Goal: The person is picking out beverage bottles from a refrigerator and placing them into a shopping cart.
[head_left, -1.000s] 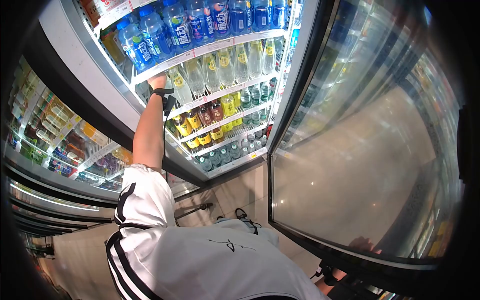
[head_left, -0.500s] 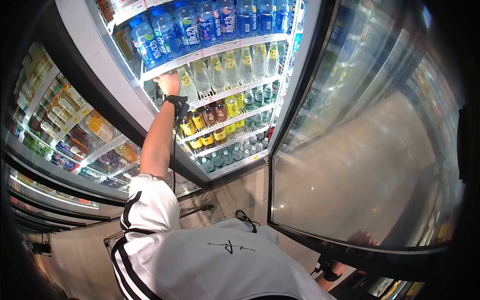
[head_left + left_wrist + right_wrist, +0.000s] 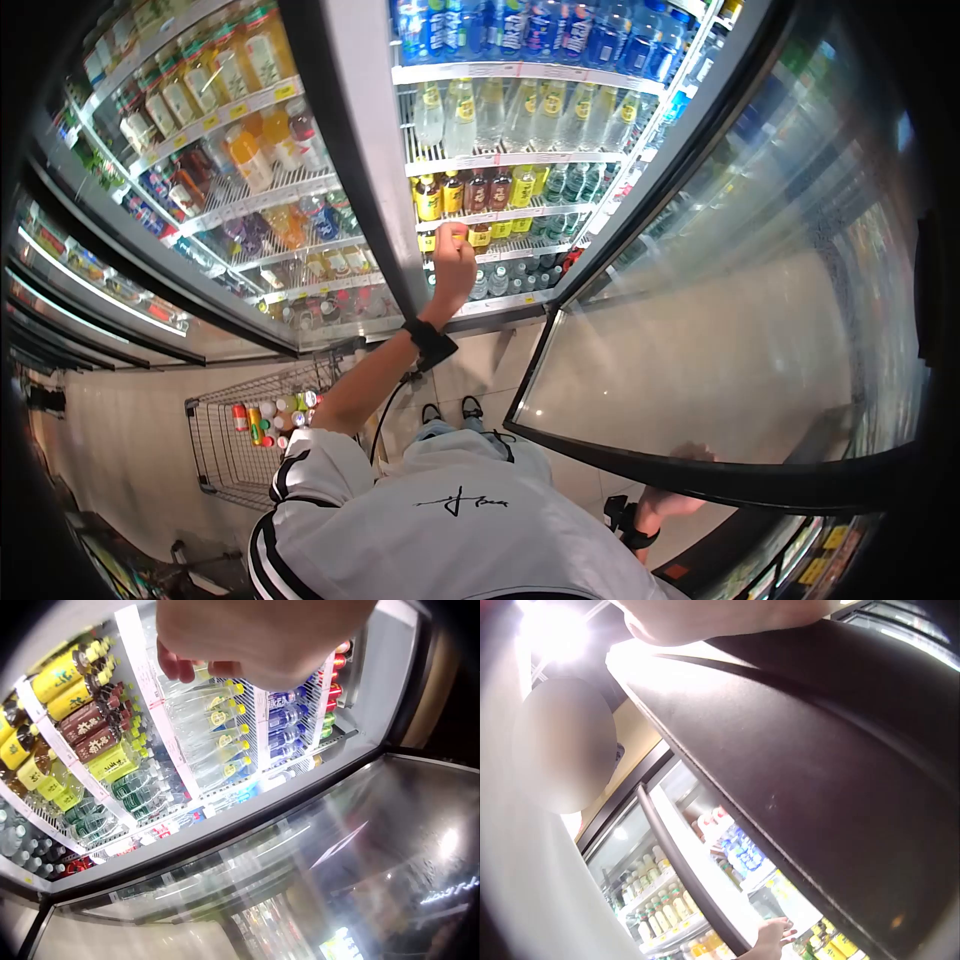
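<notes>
Nearest, the right hand (image 3: 668, 502) grips the edge of the glass door (image 3: 700, 350), holding it open. Further out, the left hand (image 3: 455, 262) is raised with fingers curled at the front of a shelf (image 3: 540, 212); whether it holds anything cannot be told. The bottles (image 3: 475, 190) stand in a row just above and beyond its knuckles. This looks like the reaching step; a pick would call for closing round one bottle without knocking its neighbours.
</notes>
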Tool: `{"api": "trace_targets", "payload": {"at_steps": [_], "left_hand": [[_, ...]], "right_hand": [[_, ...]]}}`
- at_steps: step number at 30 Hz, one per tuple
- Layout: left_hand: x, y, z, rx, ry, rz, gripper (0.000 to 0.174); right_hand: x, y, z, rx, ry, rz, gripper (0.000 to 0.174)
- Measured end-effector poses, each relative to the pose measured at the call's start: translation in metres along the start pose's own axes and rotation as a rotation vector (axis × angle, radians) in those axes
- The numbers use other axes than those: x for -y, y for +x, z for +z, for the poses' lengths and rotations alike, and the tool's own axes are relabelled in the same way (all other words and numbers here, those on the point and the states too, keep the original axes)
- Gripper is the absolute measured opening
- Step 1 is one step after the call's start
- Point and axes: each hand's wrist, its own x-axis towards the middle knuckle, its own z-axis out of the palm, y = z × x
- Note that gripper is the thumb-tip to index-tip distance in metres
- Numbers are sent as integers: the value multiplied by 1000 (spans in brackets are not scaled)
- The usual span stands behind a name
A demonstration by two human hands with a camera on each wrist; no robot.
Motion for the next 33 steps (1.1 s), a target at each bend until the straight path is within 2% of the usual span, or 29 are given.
{"api": "trace_targets", "payload": {"at_steps": [1, 2, 3, 5, 6, 7, 9, 11, 12, 13, 16, 19, 21, 22, 23, 25, 27, 31, 33], "left_hand": [[2, -18, -12, 92, -27, -158, 27], [-7, -34, -29, 116, -50, -194, 25], [-19, -49, -48, 135, -72, -235, 22], [-27, -76, -87, 99, -84, -187, 14], [-30, -89, -108, 69, -92, -268, 12], [-32, -103, -134, 89, -97, -400, 11], [-20, -133, -181, -25, 11, -381, 10], [-16, -162, -232, -160, 111, -466, 9], [-16, -176, -260, -238, 178, -515, 8], [-14, -191, -290, -271, 263, -579, 7], [-5, -249, -365, -460, 432, -682, 7], [-6, -309, -414, -642, 542, -820, 10], [-19, -344, -438, -663, 682, -858, 10], [-15, -364, -447, -670, 659, -985, 10], [-19, -375, -451, -696, 674, -1005, 10], [-23, -392, -458, -723, 683, -1053, 10], [-5, -417, -472, -726, 756, -1054, 12], [41, -430, -516, -746, 780, -1145, 18], [86, -448, -544, -676, 843, -1205, 24]], "right_hand": [[-7, -5, -4, 167, -67, -13, 30], [-29, 37, -75, 872, 171, 62, 49], [-24, 24, -47, 1003, 134, -21, 52], [-36, -6, -39, 777, -15, -84, 53], [-39, -35, -14, 555, -181, -184, 53], [-39, -56, 9, 431, -84, -80, 53], [-39, -77, 35, 648, -201, -70, 54], [-44, -100, 63, 738, -247, -45, 54], [-50, -107, 76, 766, -281, -67, 55], [-56, -113, 87, 851, -412, -176, 55], [-78, -140, 117, 975, -273, 19, 53], [-102, -158, 142, 1153, -460, -128, 50], [-117, -172, 153, 1250, -355, -93, 49], [-118, -184, 162, 1266, -407, -100, 47], [-126, -186, 173, 1303, -454, -89, 47], [-143, -197, 188, 1380, -349, -70, 49], [-168, -199, 202, 1375, -315, -16, 51], [-197, -203, 234, 1455, -360, -184, 50], [-208, -207, 250, 1493, -367, -121, 49]]}}
